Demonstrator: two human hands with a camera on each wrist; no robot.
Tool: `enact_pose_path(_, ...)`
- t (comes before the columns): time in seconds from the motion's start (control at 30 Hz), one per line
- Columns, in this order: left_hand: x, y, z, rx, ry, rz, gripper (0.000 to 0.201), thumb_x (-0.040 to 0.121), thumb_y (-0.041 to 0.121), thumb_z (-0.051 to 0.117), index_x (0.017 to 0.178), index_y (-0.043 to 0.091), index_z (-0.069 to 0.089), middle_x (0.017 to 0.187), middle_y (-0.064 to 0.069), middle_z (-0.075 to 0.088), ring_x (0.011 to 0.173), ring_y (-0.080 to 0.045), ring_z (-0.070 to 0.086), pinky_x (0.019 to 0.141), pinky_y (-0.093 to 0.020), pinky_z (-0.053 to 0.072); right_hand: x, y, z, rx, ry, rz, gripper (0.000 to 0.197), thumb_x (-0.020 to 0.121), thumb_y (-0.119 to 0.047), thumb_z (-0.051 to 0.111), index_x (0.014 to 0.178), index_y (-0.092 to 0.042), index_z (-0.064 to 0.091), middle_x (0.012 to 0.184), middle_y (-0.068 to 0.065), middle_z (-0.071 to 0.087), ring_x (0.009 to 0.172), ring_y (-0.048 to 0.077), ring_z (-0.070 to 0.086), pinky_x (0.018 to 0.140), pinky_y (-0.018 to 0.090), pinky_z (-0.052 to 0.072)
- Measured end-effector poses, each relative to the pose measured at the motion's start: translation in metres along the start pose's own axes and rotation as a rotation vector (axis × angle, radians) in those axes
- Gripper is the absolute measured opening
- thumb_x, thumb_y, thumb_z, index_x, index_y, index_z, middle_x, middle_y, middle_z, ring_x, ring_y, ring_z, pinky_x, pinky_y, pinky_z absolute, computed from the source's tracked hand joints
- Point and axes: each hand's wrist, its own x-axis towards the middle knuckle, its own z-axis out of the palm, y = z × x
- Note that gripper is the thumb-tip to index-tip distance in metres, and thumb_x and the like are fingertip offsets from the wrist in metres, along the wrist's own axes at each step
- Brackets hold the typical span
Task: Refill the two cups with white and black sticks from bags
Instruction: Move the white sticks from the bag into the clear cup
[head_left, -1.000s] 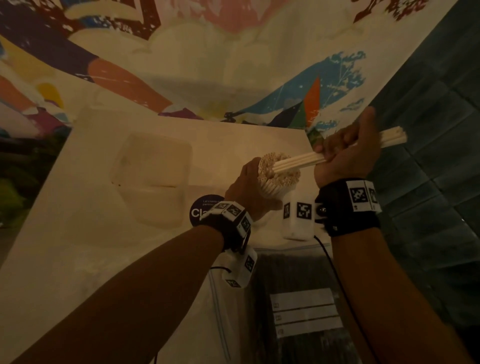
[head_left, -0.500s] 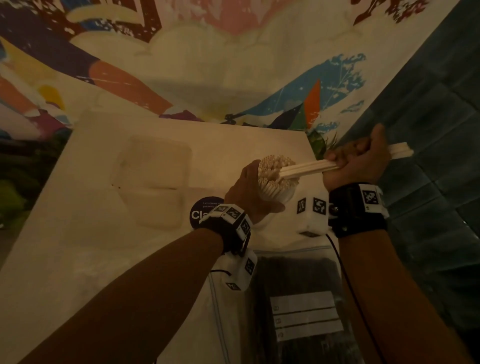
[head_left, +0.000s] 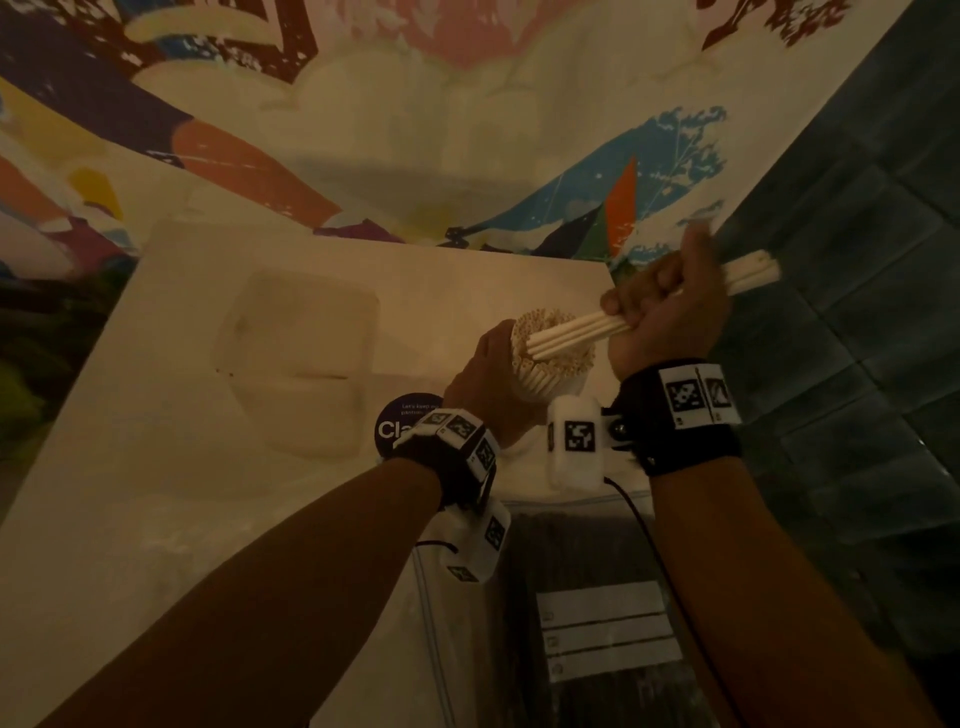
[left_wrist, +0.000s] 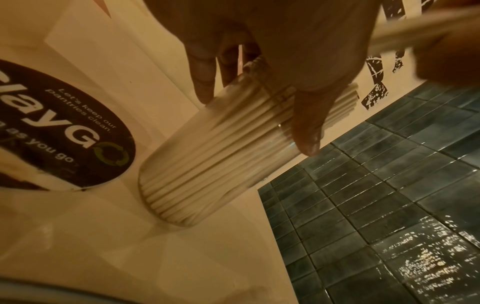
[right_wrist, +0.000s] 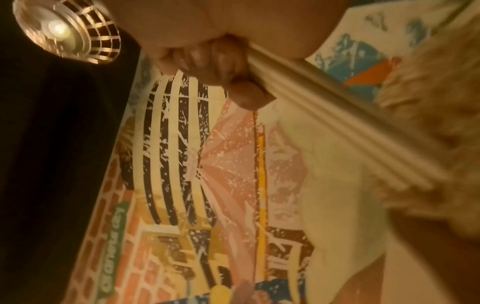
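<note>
We see the clear cup (left_wrist: 207, 164), packed with white sticks (head_left: 553, 345), tilted on the cream counter (head_left: 156, 519), our left hand (head_left: 488, 384) wrapped round it. Our right hand (head_left: 670, 306) fists a small bundle (head_left: 576, 330), its ends over the cup's mouth. A bag of black sticks (head_left: 571, 623) lies nearest us, beside a round dark sticker (left_wrist: 64, 131); a painted mural (head_left: 467, 104) behind, dark tiles (head_left: 857, 364) on the right.

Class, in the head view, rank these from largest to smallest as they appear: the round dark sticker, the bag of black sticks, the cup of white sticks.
1. Bag of black sticks
2. Cup
3. Sticker, partly hidden by the left wrist, so its rank below the cup is unsure.
</note>
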Motion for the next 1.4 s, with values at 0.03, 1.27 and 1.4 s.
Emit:
enact_pose_path(0.03, 0.001, -0.001, 0.000, 0.003, 0.003, 0.002, 0.084, 0.066, 0.049, 0.077, 0.134, 0.036, 0.029, 0.139, 0.006, 0.041, 0.114, -0.020, 0.052, 0.097, -0.038, 0.044, 0.003, -0.001, -0.002, 0.008, 0.023, 0.016, 0.050, 0.096, -0.036, 0.048, 0.053, -0.018, 0.030, 0.040, -0.004, 0.022, 0.036, 0.015, 0.019, 0.045, 0.022, 0.029)
enact_pose_path(1.27, 0.006, -0.006, 0.006, 0.116, -0.018, -0.029, 0.109, 0.057, 0.050, 0.081, 0.144, 0.030, 0.018, 0.148, 0.005, 0.027, 0.124, -0.023, 0.047, 0.098, -0.045, 0.047, 0.022, 0.042, -0.014, -1.076, -0.163, -0.890, 0.073, 0.085, -0.030, 0.061, 0.143, -0.001, 0.027, 0.151, 0.014, 0.025, 0.139, 0.019, 0.026, 0.113, 0.028, 0.027)
enact_pose_path(1.4, 0.006, -0.001, 0.003, 0.148, -0.043, -0.015, 0.104, 0.061, 0.046, 0.081, 0.143, 0.029, 0.020, 0.146, 0.004, 0.028, 0.123, -0.022, 0.046, 0.095, -0.039, 0.046, 0.020, 0.064, -0.013, -1.738, -0.610, -0.399, 0.071, 0.095, -0.057, 0.015, 0.144, -0.009, 0.033, 0.155, 0.013, 0.022, 0.142, 0.026, 0.023, 0.114, 0.044, 0.023)
